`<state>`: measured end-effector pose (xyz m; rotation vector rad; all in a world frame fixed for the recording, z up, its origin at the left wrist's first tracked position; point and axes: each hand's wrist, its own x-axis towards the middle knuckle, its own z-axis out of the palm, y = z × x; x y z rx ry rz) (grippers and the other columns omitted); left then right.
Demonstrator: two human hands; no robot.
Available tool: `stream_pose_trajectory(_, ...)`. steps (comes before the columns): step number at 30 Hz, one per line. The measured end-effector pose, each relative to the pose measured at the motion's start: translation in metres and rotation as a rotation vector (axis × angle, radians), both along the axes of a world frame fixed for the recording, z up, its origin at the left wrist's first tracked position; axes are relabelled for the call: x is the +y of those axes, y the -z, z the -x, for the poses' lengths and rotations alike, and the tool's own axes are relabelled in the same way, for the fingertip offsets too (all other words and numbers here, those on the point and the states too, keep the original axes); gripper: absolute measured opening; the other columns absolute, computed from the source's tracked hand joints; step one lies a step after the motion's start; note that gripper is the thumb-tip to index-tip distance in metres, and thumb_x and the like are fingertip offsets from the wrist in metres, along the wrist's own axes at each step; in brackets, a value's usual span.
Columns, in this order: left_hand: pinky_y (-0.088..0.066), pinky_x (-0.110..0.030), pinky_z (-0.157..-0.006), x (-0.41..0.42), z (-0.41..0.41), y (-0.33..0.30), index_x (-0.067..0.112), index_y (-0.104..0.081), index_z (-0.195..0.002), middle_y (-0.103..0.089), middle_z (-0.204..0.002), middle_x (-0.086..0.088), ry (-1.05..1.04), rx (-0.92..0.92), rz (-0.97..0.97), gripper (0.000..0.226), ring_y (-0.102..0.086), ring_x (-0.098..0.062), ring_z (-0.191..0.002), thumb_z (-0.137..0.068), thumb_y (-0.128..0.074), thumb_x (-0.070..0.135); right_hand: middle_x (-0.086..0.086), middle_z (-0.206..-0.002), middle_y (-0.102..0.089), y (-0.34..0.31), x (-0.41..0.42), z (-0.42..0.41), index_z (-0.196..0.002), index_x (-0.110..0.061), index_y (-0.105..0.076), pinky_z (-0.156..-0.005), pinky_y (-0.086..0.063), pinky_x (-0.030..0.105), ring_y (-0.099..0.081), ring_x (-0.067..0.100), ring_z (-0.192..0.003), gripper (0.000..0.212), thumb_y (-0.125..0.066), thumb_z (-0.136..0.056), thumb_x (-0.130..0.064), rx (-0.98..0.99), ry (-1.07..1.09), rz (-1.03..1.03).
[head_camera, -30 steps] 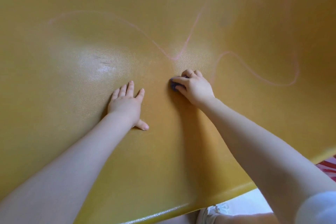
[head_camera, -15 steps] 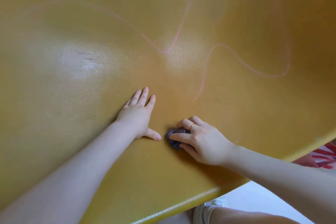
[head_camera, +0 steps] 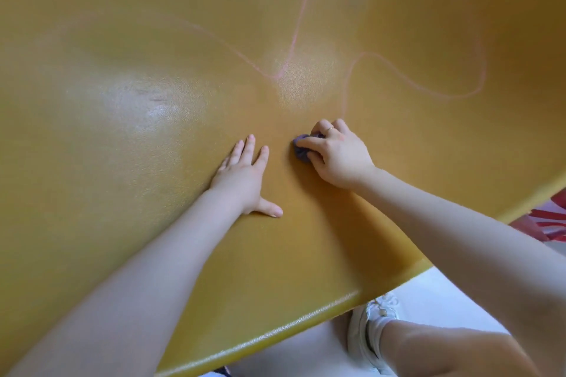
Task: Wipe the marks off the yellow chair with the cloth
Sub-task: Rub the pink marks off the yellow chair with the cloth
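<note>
The yellow chair seat [head_camera: 153,138] fills most of the view. Pink scribbled marks [head_camera: 407,76] run in loops across its upper middle and right. My right hand [head_camera: 338,154] grips a small bunched purple cloth [head_camera: 301,150] and presses it on the seat just below the lower end of a pink line. My left hand [head_camera: 245,176] lies flat on the seat to the left of the cloth, fingers straight and thumb spread out.
The seat's front edge [head_camera: 275,330] runs diagonally across the lower right. Below it are a white floor [head_camera: 428,294], my white shoe [head_camera: 372,333] and leg. A red and white striped thing [head_camera: 548,220] shows at the right edge.
My right hand slid the cloth down toward the seat's front edge, then back up to just below the pink line. My left hand stayed flat on the seat.
</note>
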<state>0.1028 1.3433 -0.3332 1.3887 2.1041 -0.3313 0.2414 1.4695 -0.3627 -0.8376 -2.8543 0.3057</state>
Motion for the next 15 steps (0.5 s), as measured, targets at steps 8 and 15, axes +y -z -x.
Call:
stream_pose_trajectory(8,-0.001,-0.035,-0.117,-0.010,-0.009,-0.006,0.015,0.003,-0.149,0.016,-0.157,-0.003,0.075,0.038,-0.044,0.107,0.013,-0.023,-0.144,-0.076,-0.060,0.062,0.002,-0.093,-0.061,-0.041,-0.089,-0.086,-0.103,-0.026,-0.059,-0.058,-0.050,0.029,-0.047,0.024,-0.073,0.029,-0.061,-0.075,-0.022,-0.205,-0.267,0.201)
stream_pose_trajectory(15,-0.004,-0.034,-0.117,-0.023,-0.015,-0.003,0.016,0.007,-0.149,0.021,-0.155,-0.003,0.131,-0.052,-0.026,0.117,0.011,-0.020,-0.145,-0.070,-0.064,0.065,0.002,-0.126,-0.051,-0.019,-0.031,-0.041,-0.134,-0.025,-0.041,-0.081,-0.041,0.035,-0.043,0.029,-0.106,0.042,-0.049,-0.094,-0.029,-0.253,0.263,-0.025)
